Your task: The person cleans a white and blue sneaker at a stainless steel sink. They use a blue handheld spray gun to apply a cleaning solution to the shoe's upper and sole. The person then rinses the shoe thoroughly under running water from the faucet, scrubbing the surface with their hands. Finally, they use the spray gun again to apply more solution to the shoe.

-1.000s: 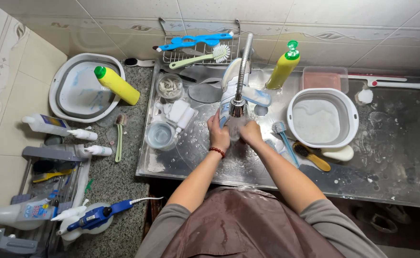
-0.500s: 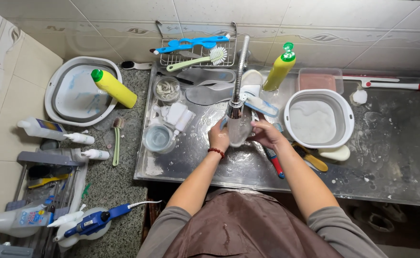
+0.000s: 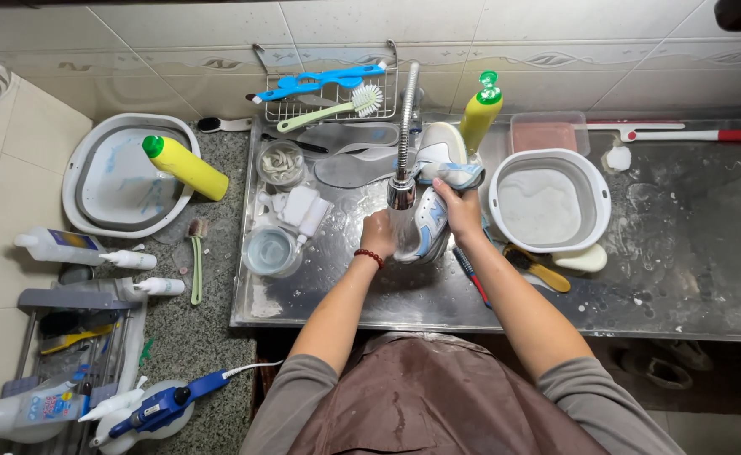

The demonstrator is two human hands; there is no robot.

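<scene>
Left hand (image 3: pixel 378 233) and right hand (image 3: pixel 457 207) both gripping a white and blue sneaker (image 3: pixel 428 221) under the faucet head (image 3: pixel 402 193), over the wet steel tabletop (image 3: pixel 682 278), second sneaker (image 3: pixel 440 152) just behind, white basin (image 3: pixel 594 181) to the right, yellow bottle (image 3: pixel 479 115) near the wall

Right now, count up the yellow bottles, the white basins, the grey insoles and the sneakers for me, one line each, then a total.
Yellow bottles: 2, one lying, one upright
White basins: 2, left, right
Grey insoles: 2
Sneakers: 2, one under the tap in both hands, one behind
Total: 8
</scene>
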